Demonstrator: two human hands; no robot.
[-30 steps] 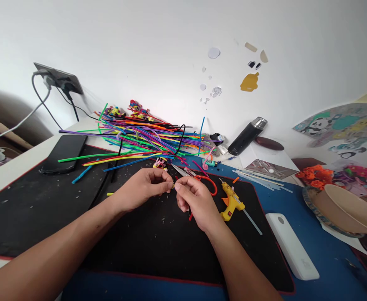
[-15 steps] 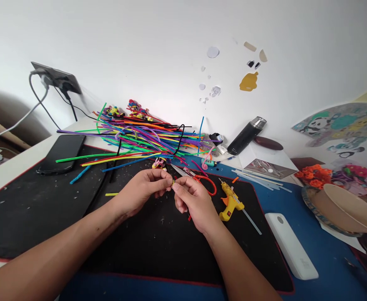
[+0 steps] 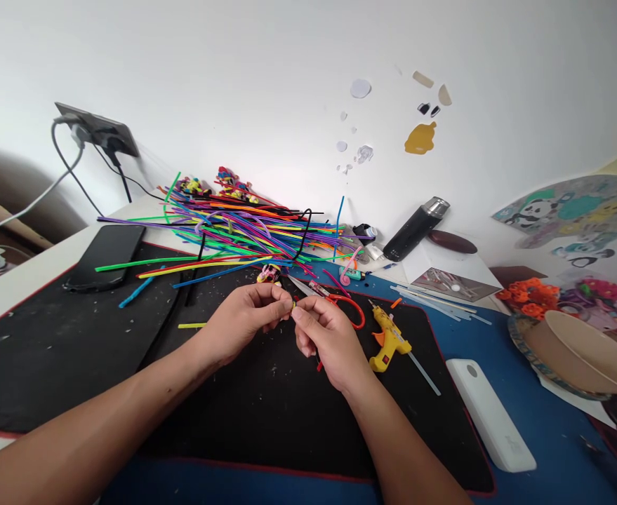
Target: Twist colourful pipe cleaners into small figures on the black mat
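Observation:
Fingertip to fingertip above the black mat point(image 3: 266, 428), my left hand point(image 3: 245, 317) and my right hand point(image 3: 330, 338) pinch a small yellow piece of pipe cleaner point(image 3: 293, 306). Most of the piece is hidden by the fingers. Just behind the hands lie scissors point(image 3: 359, 314) with red-orange handles, partly covered by my right hand. A small pipe-cleaner figure point(image 3: 269, 273) rests beyond my left hand. A short yellow pipe cleaner point(image 3: 191, 325) lies left of it, running behind my wrist. Something red point(image 3: 319, 365) shows under my right hand.
A large heap of colourful pipe cleaners point(image 3: 245, 231) spreads along the wall. To the right are a yellow glue gun point(image 3: 391, 341), a white power bank-like block point(image 3: 490, 414) and a black flask point(image 3: 413, 231). A black phone point(image 3: 105, 256) lies at left.
The view has shifted very slightly. Both hands keep the same pinch on the yellow piece, with hardly any movement.

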